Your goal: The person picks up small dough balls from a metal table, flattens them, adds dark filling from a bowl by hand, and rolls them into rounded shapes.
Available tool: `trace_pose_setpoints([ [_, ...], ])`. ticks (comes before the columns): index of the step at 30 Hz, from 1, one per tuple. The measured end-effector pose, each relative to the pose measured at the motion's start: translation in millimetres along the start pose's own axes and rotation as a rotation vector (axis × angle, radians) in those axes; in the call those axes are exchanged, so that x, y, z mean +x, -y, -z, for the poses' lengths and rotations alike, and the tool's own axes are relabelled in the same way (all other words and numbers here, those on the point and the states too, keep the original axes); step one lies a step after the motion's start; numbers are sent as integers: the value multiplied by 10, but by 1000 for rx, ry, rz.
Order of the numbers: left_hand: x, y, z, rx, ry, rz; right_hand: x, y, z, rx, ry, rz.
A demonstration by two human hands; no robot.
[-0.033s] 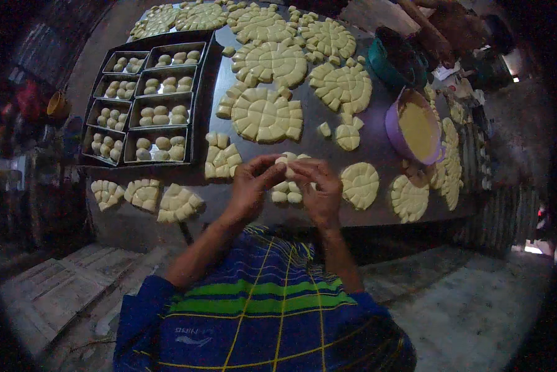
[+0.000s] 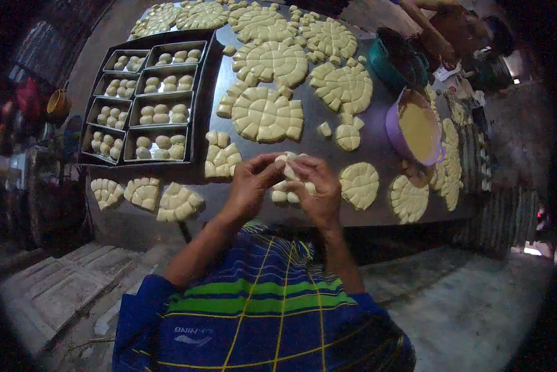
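Note:
Over the near edge of the table, my left hand (image 2: 251,183) and my right hand (image 2: 322,192) meet around a small piece of pale dough (image 2: 285,162). Fingers of both hands are closed on it, and they partly cover it. Beneath them lie several small rounded dough pieces (image 2: 279,196), partly hidden by my right hand. A cut dough slab (image 2: 222,158) is just left of my left hand. To the right of my right hand sits a flat scored dough round (image 2: 359,186).
At the left, a black tray (image 2: 207,74) holds several metal tins with dough balls. Large scored dough rounds (image 2: 267,115) spread across the dark table (image 2: 377,214). A purple bowl (image 2: 393,127) of yellowish contents and a green tub (image 2: 380,59) stand right. Another person's arm (image 2: 428,31) shows far right.
My fingers have shifted slightly around the dough piece, and my right fingers now cover more of the pieces below. The other person's arm at the far right has moved a little.

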State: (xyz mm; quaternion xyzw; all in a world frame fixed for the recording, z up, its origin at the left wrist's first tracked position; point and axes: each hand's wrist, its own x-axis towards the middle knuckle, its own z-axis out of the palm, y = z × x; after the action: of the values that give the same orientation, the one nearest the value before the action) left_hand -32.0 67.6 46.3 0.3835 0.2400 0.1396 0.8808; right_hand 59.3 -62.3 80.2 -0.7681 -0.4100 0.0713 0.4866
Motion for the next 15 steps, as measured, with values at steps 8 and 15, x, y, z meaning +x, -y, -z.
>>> trace_pose_setpoints([
  [8,-21,115,94,227,99,-41,29,-41,169,-154,155,69],
  [15,-130,-5,-12,419,239,-190,43,-68,245,187,165,-318],
])
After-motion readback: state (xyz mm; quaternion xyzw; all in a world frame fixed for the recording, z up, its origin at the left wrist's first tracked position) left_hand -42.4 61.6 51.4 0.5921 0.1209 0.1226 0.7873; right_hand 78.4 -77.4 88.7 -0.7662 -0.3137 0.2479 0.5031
